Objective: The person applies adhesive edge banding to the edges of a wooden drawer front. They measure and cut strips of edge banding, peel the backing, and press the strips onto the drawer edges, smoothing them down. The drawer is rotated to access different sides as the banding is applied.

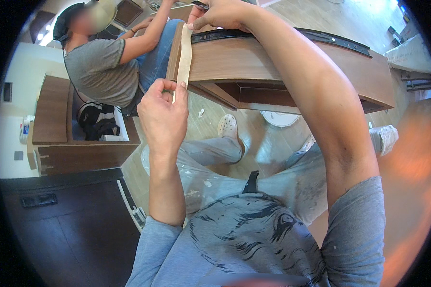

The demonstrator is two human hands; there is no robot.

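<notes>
A strip of cream tape runs along the end of a wooden drawer, next to its front panel. My left hand pinches the strip's near end between thumb and fingers. At the far end, my right hand has thumb and fingertips closed on the strip. A small black object shows between the right hand's fingers; its kind is unclear. My right forearm crosses above the drawer. A black metal drawer slide is fixed along the drawer's side, partly covered by that arm.
A person in a grey shirt and cap sits close on the left. Behind them stands a wooden cabinet with a black bag in it. A round white lid lies on the floor below the drawer. A dark panel fills the lower left.
</notes>
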